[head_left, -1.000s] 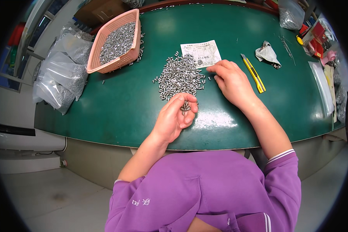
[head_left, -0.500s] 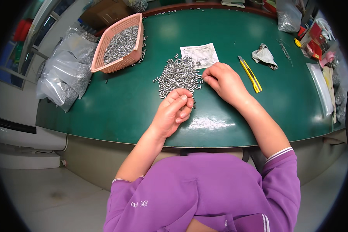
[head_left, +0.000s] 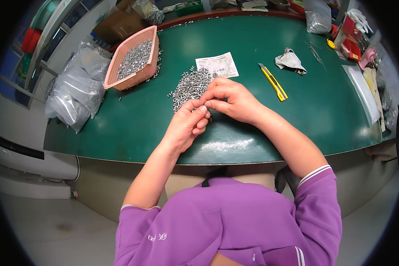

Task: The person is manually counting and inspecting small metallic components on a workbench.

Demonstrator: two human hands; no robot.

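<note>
A heap of small shiny metal pins [head_left: 188, 88] lies on the green table [head_left: 133, 133] in front of me. At the heap's near edge my left hand [head_left: 187, 122] is closed, thumb pressed against the curled fingers. My right hand [head_left: 228, 101] meets it from the right, with thumb and forefinger pinched at the left fingertips. Whatever lies between the fingers of either hand is too small or too covered to make out. Behind the heap a printed paper slip [head_left: 224, 64] lies flat, its near left part covered by pins.
A pink plastic basket [head_left: 127, 82] full of similar pins stands at the left, beside filled clear bags [head_left: 77, 93]. To the right lie a yellow utility knife [head_left: 274, 83] and a crumpled white cloth or wrapper [head_left: 290, 60]. Flat clear bags [head_left: 361, 93] rest near the right edge.
My right hand has moved left from the heap's right side to the left fingertips. The left hand stays pinched. The whole view has shifted slightly.
</note>
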